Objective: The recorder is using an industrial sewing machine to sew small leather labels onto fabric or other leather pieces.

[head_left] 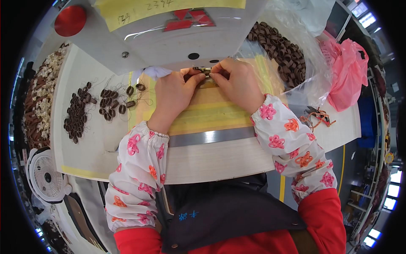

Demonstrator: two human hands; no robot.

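- Under the machine (165,40), at the far middle of the surface (237,158), both hands meet, their fingertips close together.
- The left hand (177,89) comes in from the left with thumb and forefinger drawn to a narrow pinch; the right hand (237,83) mirrors it from the right.
- Between them sits a small workpiece (207,75), mostly hidden (I cannot tell whether it is one of the brown loops).
- To the left lie dark brown loops (77,116) in loose groups, fine threads trailing from them; at far right, a heap of similar loops (289,57) rests by clear plastic (314,72).
- The step in hand looks like lining up or guiding that piece at the machine's working point, probably for stitching; the threads on the left-hand loops suggest sewn pieces, though this is a guess.
- The next move would call for small, even fingertip control: holding the piece flat and square while keeping skin clear of the working point.
- Loose threads near the left hand could snag, so any reach that way should be careful.
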